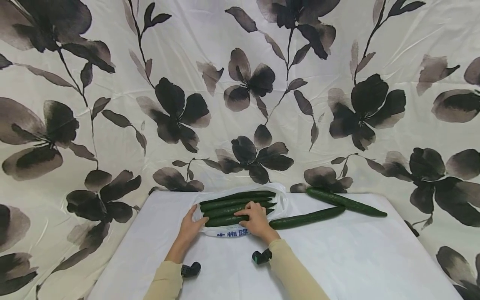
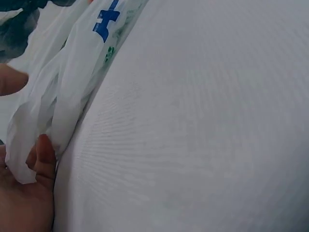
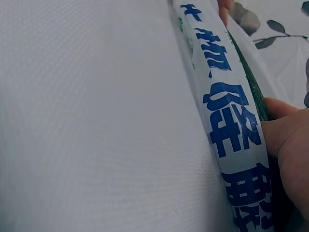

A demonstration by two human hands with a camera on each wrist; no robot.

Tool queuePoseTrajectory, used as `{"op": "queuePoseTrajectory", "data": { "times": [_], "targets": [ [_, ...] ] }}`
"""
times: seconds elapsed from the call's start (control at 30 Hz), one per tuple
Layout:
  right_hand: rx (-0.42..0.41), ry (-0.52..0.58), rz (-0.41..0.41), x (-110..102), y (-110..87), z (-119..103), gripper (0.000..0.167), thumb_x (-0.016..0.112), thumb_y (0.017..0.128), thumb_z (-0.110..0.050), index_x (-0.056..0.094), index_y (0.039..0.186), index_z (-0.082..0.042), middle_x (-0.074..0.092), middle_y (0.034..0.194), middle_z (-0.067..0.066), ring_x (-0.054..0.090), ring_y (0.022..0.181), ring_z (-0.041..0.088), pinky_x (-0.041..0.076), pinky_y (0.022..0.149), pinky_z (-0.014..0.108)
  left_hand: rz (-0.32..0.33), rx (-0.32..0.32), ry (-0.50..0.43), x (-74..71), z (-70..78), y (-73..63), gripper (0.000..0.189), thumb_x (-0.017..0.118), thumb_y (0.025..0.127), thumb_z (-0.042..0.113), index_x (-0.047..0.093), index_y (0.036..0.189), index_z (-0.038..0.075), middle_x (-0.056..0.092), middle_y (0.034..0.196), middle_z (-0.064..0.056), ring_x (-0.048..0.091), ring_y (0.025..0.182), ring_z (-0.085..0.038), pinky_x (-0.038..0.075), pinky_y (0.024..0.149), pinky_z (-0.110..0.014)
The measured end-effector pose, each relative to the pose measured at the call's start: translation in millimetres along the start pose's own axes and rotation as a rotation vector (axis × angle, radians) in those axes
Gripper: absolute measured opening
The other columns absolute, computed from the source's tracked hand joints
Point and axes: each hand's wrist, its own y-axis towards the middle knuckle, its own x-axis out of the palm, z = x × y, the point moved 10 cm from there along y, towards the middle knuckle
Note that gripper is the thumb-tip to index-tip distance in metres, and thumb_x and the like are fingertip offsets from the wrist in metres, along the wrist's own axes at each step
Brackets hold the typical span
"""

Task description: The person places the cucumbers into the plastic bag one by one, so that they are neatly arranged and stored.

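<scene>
Several long dark green cucumbers (image 1: 225, 206) lie side by side in a white plastic bag (image 1: 228, 231) with blue lettering. At the bag's left end, my left hand (image 1: 193, 227) holds its edge, with the thumb by the cucumbers' ends. The left wrist view has the bag's film (image 2: 67, 92) running between curled fingers (image 2: 46, 157). My right hand (image 1: 258, 219) reaches over the bag's near side and grips a cucumber among the row. In the right wrist view, its thumb (image 3: 280, 108) touches a cucumber (image 3: 248, 72) behind the printed film; the other fingertips are hidden there.
Two loose cucumbers lie right of the bag: one (image 1: 307, 218) reaches in from the bag's side, the other (image 1: 348, 203) slants behind, touching its far end. A white cloth covers the table (image 1: 356, 258). Behind it hangs a floral curtain (image 1: 210, 125).
</scene>
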Motion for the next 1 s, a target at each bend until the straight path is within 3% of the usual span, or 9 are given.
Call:
{"op": "queuePoseTrajectory", "data": {
  "times": [0.23,0.43,0.53,0.63,0.77,1.0],
  "targets": [
    [0.004,0.002,0.006,-1.4,-3.3,0.5,0.03,0.076,0.086,-0.022,0.073,0.114,-0.029,0.035,0.089,-0.004,0.029,0.084,0.02,0.022,0.076,0.041,-0.029,-0.004,0.039,4.2,-0.2,0.4,0.085,0.072,0.087,0.024,0.022,0.153,0.002,0.022,0.155,-0.026,0.018,0.142,-0.044,0.021,0.112,-0.059],
    [-0.02,-0.003,0.059,-2.5,-7.4,-0.5,0.029,0.076,0.086,-0.023,0.073,0.114,-0.029,0.039,0.092,-0.005,0.031,0.085,0.019,0.026,0.081,0.04,-0.03,0.013,0.049,4.7,1.2,1.4,0.086,0.072,0.086,0.025,0.023,0.152,0.001,0.023,0.154,-0.027,0.018,0.141,-0.045,0.021,0.111,-0.06],
    [-0.035,0.072,0.091,-0.6,-11.4,-2.9,0.024,0.076,0.086,-0.024,0.074,0.11,-0.027,0.047,0.097,-0.006,0.038,0.09,0.017,0.029,0.09,0.043,-0.028,0.006,0.061,3.1,-2.4,-1.1,0.086,0.072,0.086,0.024,0.023,0.152,0.0,0.023,0.154,-0.027,0.018,0.141,-0.045,0.021,0.111,-0.059],
    [-0.045,0.231,0.15,-5.4,-14.4,-3.9,0.018,0.075,0.087,-0.02,0.075,0.105,-0.021,0.057,0.102,-0.005,0.047,0.098,0.018,0.031,0.097,0.048,-0.027,-0.004,0.07,1.4,-5.6,-3.2,0.086,0.072,0.086,0.025,0.023,0.152,0.0,0.022,0.154,-0.028,0.017,0.141,-0.046,0.021,0.111,-0.06],
    [-0.06,0.404,0.213,-24.7,-15.2,-2.9,0.012,0.071,0.09,-0.013,0.074,0.102,-0.012,0.062,0.103,-0.006,0.054,0.102,0.019,0.042,0.094,0.046,-0.034,-0.003,0.074,2.6,-5.3,-1.6,0.086,0.072,0.087,0.028,0.023,0.153,0.002,0.021,0.154,-0.027,0.017,0.141,-0.046,0.022,0.11,-0.061],
    [-0.049,0.466,0.166,-59.3,-20.1,2.6,0.012,0.069,0.091,-0.011,0.073,0.101,-0.005,0.067,0.099,-0.007,0.06,0.097,0.016,0.049,0.087,0.041,-0.032,-0.008,0.079,5.3,-4.8,1.2,0.085,0.071,0.087,0.027,0.022,0.153,0.002,0.022,0.154,-0.027,0.018,0.141,-0.046,0.022,0.11,-0.061]
  ]
}}
